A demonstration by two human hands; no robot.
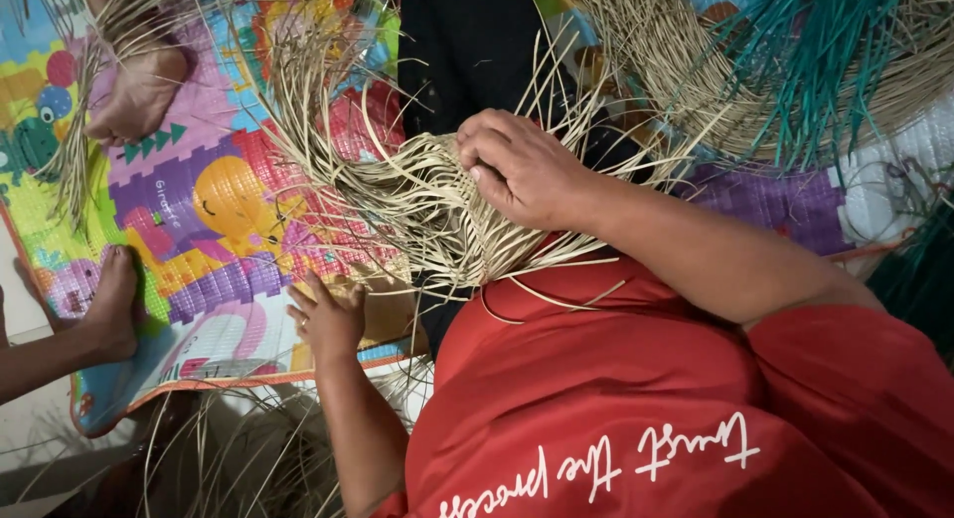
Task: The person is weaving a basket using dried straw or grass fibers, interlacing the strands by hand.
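Straw weaving (427,195) sits dead centre, a half-plaited panel of pale strips resting over the person's lap and the edge of the bright play mat (214,205); loose ends fan out from it in every direction, up across the mat and down toward the red shirt (636,399). Right hand (522,170) is down on the woven patch, fingers curled and pinching strands at its upper edge, knuckles up, clamped on the straw; the forearm runs back to the right across the red shirt. Left hand (328,319) lies lower, at the bottom edge of the weaving, fingers spread loosely and pointing up toward the mat, a ring on one finger; whether it has any strand pinched I cannot tell. Out on the mat, cartoon animals in orange, purple and green show between the strips; a bare foot (134,90) rests near the top left with a tuft of straw around it; another person's hand (109,304) presses flat on the mat's left edge. Top right, a heap of tan straw (676,71) mixes with teal strips (830,51); more loose straw (248,458) lies bottom left on the floor.
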